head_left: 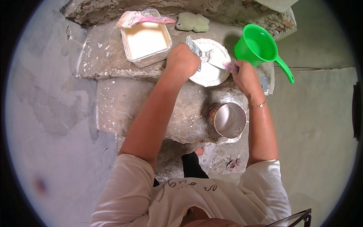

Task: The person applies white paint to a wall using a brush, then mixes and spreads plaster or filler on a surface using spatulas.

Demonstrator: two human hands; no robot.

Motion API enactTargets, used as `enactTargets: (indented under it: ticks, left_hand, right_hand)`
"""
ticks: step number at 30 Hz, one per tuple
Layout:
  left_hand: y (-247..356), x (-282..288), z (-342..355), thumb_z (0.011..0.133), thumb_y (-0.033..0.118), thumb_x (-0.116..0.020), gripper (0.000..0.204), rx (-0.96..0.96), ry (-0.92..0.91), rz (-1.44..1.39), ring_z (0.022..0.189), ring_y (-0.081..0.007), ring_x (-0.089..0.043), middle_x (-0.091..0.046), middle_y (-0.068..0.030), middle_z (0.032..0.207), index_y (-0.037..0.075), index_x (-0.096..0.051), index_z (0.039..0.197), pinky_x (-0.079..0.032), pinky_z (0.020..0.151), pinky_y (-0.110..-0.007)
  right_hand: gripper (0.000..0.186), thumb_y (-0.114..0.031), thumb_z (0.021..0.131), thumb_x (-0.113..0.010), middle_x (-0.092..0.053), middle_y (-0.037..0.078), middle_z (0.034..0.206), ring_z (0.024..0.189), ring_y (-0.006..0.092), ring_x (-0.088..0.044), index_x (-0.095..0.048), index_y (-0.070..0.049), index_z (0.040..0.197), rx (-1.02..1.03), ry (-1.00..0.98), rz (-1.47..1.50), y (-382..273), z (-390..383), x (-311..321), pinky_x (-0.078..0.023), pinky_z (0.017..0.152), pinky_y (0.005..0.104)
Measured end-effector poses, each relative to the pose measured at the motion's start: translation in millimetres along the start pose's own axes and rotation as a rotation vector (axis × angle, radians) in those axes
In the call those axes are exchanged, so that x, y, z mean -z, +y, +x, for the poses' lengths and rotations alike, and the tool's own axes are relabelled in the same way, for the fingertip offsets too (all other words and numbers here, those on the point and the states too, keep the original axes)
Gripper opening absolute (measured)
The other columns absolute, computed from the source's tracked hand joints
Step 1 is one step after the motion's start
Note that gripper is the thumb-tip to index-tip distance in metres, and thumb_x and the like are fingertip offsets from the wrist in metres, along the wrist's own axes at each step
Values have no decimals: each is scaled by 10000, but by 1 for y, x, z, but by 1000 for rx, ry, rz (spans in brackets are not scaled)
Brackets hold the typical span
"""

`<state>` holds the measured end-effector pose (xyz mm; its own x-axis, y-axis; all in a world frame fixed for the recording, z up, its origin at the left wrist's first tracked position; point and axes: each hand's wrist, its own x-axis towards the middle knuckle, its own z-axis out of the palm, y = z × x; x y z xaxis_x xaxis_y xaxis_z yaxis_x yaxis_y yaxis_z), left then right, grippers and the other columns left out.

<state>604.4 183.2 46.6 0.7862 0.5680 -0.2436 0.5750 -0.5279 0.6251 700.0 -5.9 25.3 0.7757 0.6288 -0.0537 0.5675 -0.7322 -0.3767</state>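
A round white plate smeared with thick white paste stands on a rough concrete step. My left hand is closed at its left rim, around a flat grey scraper whose blade leans over the paste. At the opposite rim, my right hand grips a putty knife by its pink-stained handle. The knife's blade lies over the plate, coated in white, its tip near the scraper. My left fist hides the scraper's grip.
Left of the plate is a clear tub of cream liquid, with a paintbrush across its rim. A pale green lumpy object lies behind. A green dipper is at right; an open tin stands on the lower step.
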Motion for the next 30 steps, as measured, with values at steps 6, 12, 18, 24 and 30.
enactTargets:
  ticks: [6, 12, 18, 24, 30]
  left_hand:
    - [-38, -18, 3, 808, 162, -545, 307, 83, 29, -146, 874, -385, -645, -617, -327, 926, -128, -614, 883, -489, 738, -434]
    - [-63, -45, -2, 779, 65, -510, 167, 372, -102, -1027, 442, -198, -522, -559, -166, 642, -88, -553, 729, -424, 435, -325]
    - [-59, -53, -12, 844, -2, -544, 104, 456, -78, -1314, 577, -126, -439, -524, -70, 773, -28, -511, 939, -387, 490, -286]
    - [-67, -51, -19, 835, -13, -557, 89, 459, -1, -1226, 572, -128, -443, -519, -74, 761, -21, -526, 919, -386, 463, -277]
    - [-56, -35, -33, 831, 84, -579, 144, 333, 48, -630, 464, -161, -523, -558, -97, 637, -58, -557, 821, -402, 423, -329]
  right_hand:
    - [229, -80, 788, -557, -564, 184, 990, 745, 368, -620, -632, -71, 1005, 69, 267, -202, -45, -26, -10, -497, 669, 456]
    - [440, -6, 745, -533, -520, 155, 975, 803, 323, -592, -591, -96, 1172, 96, 275, -216, -33, -59, -45, -495, 657, 419]
    - [499, 25, 716, -530, -489, 158, 978, 873, 330, -518, -570, -44, 1208, 192, 153, -121, -42, -92, -52, -464, 723, 406]
    - [384, -1, 752, -576, -525, 134, 909, 760, 331, -562, -654, -90, 1118, 78, 123, -62, -27, -102, -30, -478, 689, 423]
    - [157, -108, 863, -603, -629, 182, 765, 634, 312, -527, -681, -12, 962, -246, -42, 654, 13, -61, 1, -462, 640, 349]
